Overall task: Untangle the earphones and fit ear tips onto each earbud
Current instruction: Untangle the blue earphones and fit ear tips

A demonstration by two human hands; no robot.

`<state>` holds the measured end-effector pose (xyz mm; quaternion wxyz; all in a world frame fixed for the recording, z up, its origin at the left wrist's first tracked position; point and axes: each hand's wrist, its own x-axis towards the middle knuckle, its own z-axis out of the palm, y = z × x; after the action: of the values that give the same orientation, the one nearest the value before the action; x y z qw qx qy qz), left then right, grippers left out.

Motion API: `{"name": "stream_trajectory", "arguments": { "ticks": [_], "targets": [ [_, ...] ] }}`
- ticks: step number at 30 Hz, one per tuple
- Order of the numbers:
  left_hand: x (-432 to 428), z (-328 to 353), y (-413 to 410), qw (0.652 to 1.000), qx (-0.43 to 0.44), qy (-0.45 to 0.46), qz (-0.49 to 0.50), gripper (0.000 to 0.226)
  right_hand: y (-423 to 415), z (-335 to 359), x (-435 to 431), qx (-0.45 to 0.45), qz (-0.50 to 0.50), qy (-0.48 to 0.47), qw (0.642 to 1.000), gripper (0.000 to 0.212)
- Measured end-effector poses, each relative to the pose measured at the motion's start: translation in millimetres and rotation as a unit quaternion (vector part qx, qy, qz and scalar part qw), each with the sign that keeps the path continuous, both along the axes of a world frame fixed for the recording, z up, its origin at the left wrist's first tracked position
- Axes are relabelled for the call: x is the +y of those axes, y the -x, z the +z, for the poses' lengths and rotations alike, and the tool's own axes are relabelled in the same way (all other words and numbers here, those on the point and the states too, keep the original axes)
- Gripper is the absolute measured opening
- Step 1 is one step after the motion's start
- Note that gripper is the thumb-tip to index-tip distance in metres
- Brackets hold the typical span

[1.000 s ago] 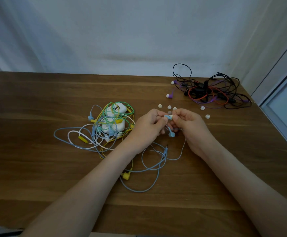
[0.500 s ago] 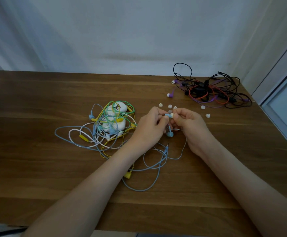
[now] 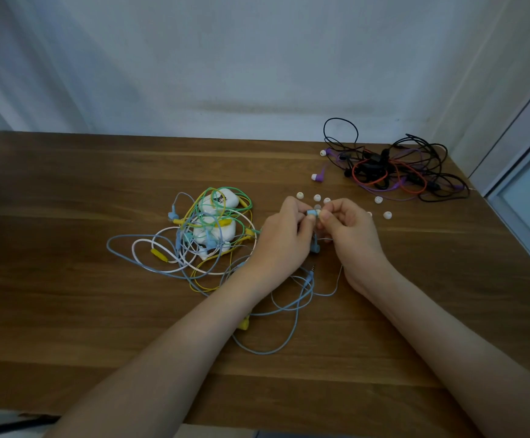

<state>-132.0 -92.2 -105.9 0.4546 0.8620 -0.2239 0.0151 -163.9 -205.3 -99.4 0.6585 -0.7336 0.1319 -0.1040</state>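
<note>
While the hands meet mid-table, the left hand (image 3: 284, 238) pinches a blue earbud (image 3: 311, 212) and the right hand (image 3: 350, 232) pinches a white tip (image 3: 318, 212) against its nozzle. Risk now: a skewed push, and the soft tip folds or pops free, rolling among the spare tips (image 3: 300, 195) just beyond. Left, the tangle (image 3: 208, 229) lies unsorted.

Two tangles of earphones lie on the counter (image 3: 68, 311): one pale tangle (image 3: 208, 222) and one dark tangle (image 3: 374, 167). Two white cases (image 3: 226, 202) sit in the pale one. Two purple earbuds (image 3: 316, 177) lie beside the dark one. There are seven loose ear tips (image 3: 299, 195), one greyish and one half hidden. Two blue earbuds (image 3: 315, 248) show between two hands, the left hand (image 3: 284, 238) and the right hand (image 3: 352, 235).
</note>
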Motion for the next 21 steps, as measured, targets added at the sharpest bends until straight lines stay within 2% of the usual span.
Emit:
{"name": "stream_trajectory", "arguments": {
  "ticks": [9, 14, 17, 21],
  "targets": [
    [0.6, 2.0, 2.3, 0.998, 0.041, 0.044, 0.013, 0.012, -0.4, -5.7, 4.7, -0.031, -0.029, 0.09, 0.995, 0.013],
    [-0.1, 0.2, 0.8, 0.999, 0.035, 0.038, 0.016, 0.008, 0.1, -6.9, 5.1, -0.034, -0.029, 0.118, 0.992, 0.016],
    [0.1, -0.1, 0.5, 0.998, 0.037, 0.05, 0.018, 0.01, -1.2, -7.6, 4.4, -0.04, -0.024, 0.106, 0.993, 0.012],
    [1.5, -1.0, -1.8, 0.992, 0.077, 0.101, 0.017, 0.012, -0.6, -7.0, 2.7, -0.051, -0.012, 0.043, 0.998, 0.014]
  ]
}}
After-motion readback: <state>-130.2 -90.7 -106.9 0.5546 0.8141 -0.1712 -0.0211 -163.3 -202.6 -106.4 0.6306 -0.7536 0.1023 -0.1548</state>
